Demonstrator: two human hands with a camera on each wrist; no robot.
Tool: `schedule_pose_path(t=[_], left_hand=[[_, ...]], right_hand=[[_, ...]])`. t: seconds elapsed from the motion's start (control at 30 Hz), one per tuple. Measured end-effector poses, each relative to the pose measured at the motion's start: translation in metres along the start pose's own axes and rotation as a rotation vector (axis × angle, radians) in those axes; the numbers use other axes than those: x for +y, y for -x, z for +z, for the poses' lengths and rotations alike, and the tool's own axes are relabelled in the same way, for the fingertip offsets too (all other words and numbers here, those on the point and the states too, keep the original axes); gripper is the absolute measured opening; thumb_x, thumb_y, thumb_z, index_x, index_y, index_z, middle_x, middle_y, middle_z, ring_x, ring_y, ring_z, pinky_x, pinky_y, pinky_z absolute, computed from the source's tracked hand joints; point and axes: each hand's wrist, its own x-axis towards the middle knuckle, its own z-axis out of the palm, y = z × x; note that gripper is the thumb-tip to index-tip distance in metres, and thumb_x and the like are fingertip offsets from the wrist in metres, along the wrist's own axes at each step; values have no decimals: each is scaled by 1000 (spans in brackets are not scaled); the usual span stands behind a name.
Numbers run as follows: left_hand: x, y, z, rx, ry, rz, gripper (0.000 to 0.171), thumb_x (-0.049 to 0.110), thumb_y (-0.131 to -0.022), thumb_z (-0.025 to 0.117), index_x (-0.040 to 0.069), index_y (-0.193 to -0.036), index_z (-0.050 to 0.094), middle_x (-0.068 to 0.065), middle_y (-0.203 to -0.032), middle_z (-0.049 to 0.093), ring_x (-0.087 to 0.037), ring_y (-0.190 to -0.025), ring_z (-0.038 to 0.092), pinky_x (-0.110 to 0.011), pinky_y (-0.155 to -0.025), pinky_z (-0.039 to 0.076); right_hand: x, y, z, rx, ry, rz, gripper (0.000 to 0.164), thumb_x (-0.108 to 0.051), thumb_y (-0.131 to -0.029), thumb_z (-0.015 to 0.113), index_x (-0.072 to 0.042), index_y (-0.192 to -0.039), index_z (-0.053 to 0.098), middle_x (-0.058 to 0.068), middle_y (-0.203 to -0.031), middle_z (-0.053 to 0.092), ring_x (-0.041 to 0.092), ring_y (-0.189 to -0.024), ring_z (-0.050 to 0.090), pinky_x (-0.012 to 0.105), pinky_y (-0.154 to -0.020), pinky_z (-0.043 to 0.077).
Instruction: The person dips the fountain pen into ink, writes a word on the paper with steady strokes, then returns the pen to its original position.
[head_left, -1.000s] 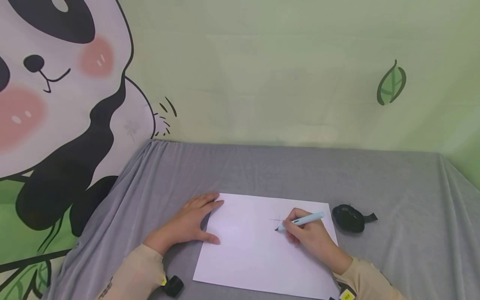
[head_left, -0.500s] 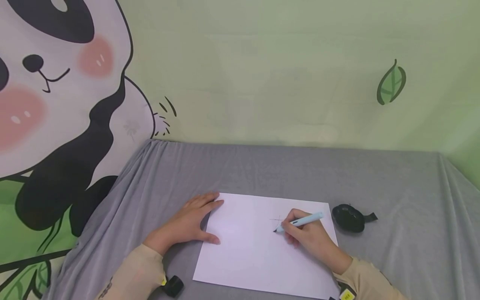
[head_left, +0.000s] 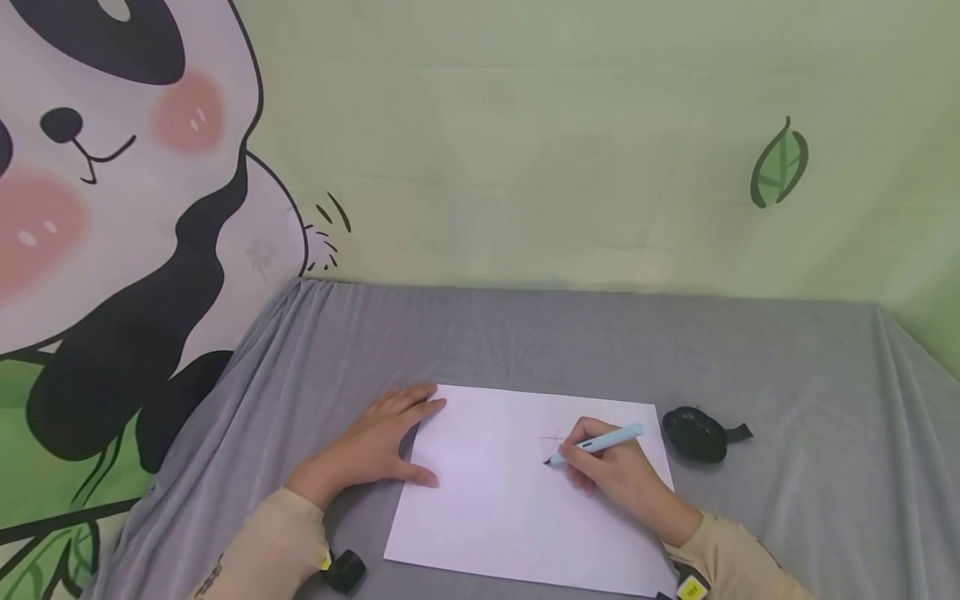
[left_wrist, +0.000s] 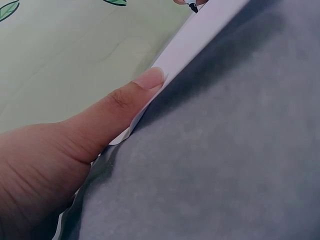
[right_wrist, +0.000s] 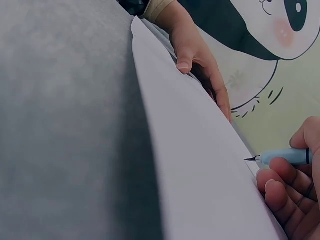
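Note:
A white sheet of paper (head_left: pixel 480 517) lies on a grey cloth. My right hand (head_left: pixel 611 475) pinches a light blue fountain pen (head_left: pixel 621 436), its side resting over the sheet's right half. In the right wrist view, the pen's dark nib (right_wrist: pixel 251 159) points at the paper surface. Thin crossed lines (head_left: pixel 550 437) show just above the nib, partly covered by the right hand. My left hand (head_left: pixel 375 442) lies flat with fingers spread at the sheet's left edge. Its straight thumb (left_wrist: pixel 117 110) presses on the paper's border in the left wrist view.
To the right of the sheet sits a small black rounded dish (head_left: pixel 694 435) with a stem-like tab. The grey cloth (head_left: pixel 525 333) reaches back to a pale green wall (head_left: pixel 525 167) printed with a panda (head_left: pixel 142 300) and a leaf (head_left: pixel 780 167).
The pen's nib has slid slightly left and down across the paper, with the right hand following. My left hand stays in place on the sheet's edge.

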Motion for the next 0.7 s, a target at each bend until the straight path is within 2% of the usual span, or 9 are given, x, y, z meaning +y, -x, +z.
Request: schedule_pose_path(t=[0.17,0.4,0.7], left_hand=[[-1,0,0,3,-10,4,100,55,-66,81,10,-146,41,-15,-155,33,-38,-143,30,-57,-116,23],[-3,-1,2,5,-13,3,100,55,-66,81,11,-146,41,-13,-156,32,-36,-144,29,-56,-117,22],[-3,-1,2,2,-10,0,100,55,-66,81,12,-146,41,-13,-156,32,-36,-144,29,-56,-117,21]], right_hand=[[-1,0,0,-4,-9,-2,12,-7,-90,62,-1,-82,58,5,-61,60,3,-50,52,23,-44,47],[-3,1,0,-19,-18,-12,12,-8,-90,62,1,-84,58,11,-63,62,4,-51,54,23,-45,48],[-4,1,0,-31,-15,-18,12,-9,-91,62,0,-83,58,9,-62,61,3,-52,53,22,-46,47]])
